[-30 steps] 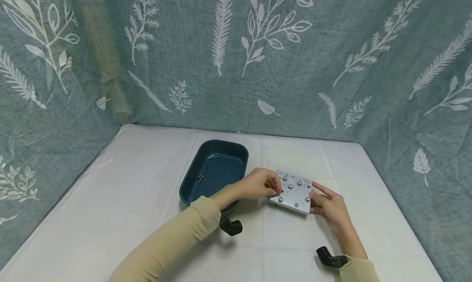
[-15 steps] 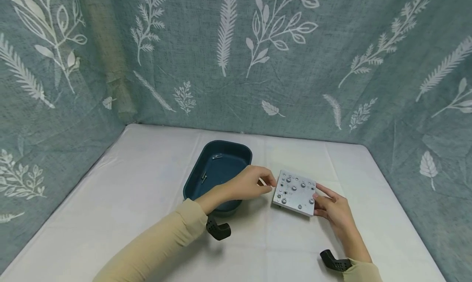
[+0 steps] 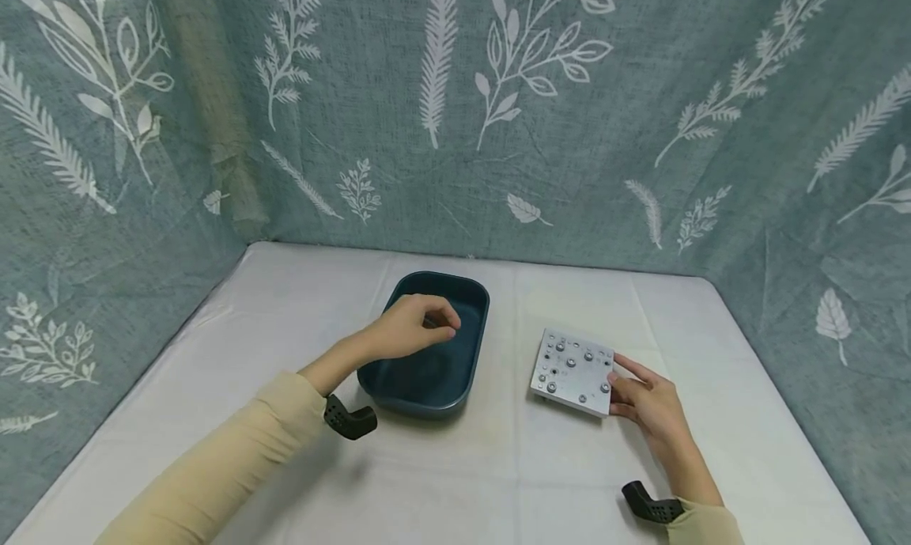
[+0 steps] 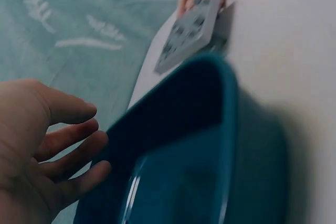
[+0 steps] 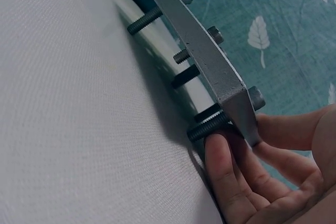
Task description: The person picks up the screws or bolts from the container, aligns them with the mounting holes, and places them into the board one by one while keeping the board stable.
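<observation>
My left hand (image 3: 409,327) hovers over the dark blue tray (image 3: 427,380), its fingers loosely curved with nothing between them. In the left wrist view the fingertips (image 4: 97,171) sit beside the tray's rim. A silvery thing (image 4: 131,195) shows low inside the tray; whether it is a bolt or a reflection I cannot tell. My right hand (image 3: 653,410) grips the right edge of a square metal plate (image 3: 572,375) between thumb and fingers. Several socket-head bolts (image 3: 571,363) stand in the plate's holes. Their threaded shanks (image 5: 144,21) project below it, above the white cloth.
White cloth covers the table (image 3: 455,482). A green leaf-patterned curtain (image 3: 398,173) hangs behind and at both sides. A black wrist mount (image 3: 349,420) is on the left wrist, and another black mount (image 3: 651,505) is on the right.
My left hand has left the plate and moved left over the tray, covering the bolts seen there earlier. The right hand still holds the plate in nearly the same place.
</observation>
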Demonstrator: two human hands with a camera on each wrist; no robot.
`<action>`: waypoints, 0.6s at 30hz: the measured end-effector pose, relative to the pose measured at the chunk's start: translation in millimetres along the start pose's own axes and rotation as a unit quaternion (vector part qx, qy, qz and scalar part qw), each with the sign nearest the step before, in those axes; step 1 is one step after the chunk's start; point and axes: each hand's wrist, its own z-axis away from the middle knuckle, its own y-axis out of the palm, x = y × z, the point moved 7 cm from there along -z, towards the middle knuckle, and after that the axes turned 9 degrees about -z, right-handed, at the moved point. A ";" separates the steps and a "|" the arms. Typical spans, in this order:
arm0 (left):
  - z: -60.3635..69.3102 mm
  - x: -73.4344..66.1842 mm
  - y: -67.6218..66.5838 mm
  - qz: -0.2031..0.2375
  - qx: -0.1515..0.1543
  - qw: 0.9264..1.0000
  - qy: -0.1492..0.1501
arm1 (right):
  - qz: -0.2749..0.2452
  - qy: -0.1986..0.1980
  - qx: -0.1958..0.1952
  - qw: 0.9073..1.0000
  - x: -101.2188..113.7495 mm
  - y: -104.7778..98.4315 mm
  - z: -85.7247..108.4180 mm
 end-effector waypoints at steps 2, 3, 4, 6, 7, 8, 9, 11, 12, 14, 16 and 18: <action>3.5 8.7 -8.2 0.004 0.004 1.000 -0.018 | -0.002 -0.001 0.002 1.000 1.2 1.2 -0.7; 5.1 13.3 -10.7 0.009 0.009 1.000 -0.028 | -0.003 0.000 0.003 1.000 1.5 1.6 -0.9; 6.7 17.9 -12.3 0.013 0.014 0.999 -0.039 | -0.004 0.001 0.003 1.000 1.7 2.0 -0.9; 9.4 25.8 -13.6 0.022 0.026 0.998 -0.059 | -0.004 0.001 0.003 1.000 1.7 2.2 -1.3; 10.7 29.3 -13.3 0.026 0.032 0.997 -0.068 | -0.005 0.001 0.004 1.000 1.5 2.2 -1.5; 11.9 33.1 -12.5 0.027 0.038 0.996 -0.076 | -0.005 0.003 0.004 1.000 1.2 2.2 -1.6; 13.2 35.9 -11.5 0.027 0.043 0.995 -0.082 | -0.005 0.003 0.004 1.000 1.2 2.2 -1.7; 15.2 41.1 -8.6 0.024 0.052 0.994 -0.092 | -0.004 0.004 0.003 1.000 0.8 1.7 -1.7; 15.9 43.6 -6.9 0.021 0.056 0.994 -0.096 | -0.003 0.004 0.002 1.000 0.5 1.3 -1.6; 17.7 47.7 -3.7 0.015 0.061 0.993 -0.102 | -0.003 0.005 0.002 1.000 0.0 0.9 -0.9; 19.2 50.3 -0.2 0.015 0.066 0.992 -0.108 | -0.003 0.004 0.003 1.000 -0.3 0.8 -0.4; 20.2 52.1 3.7 0.014 0.072 0.991 -0.109 | -0.004 0.004 0.005 1.000 -0.5 0.9 0.2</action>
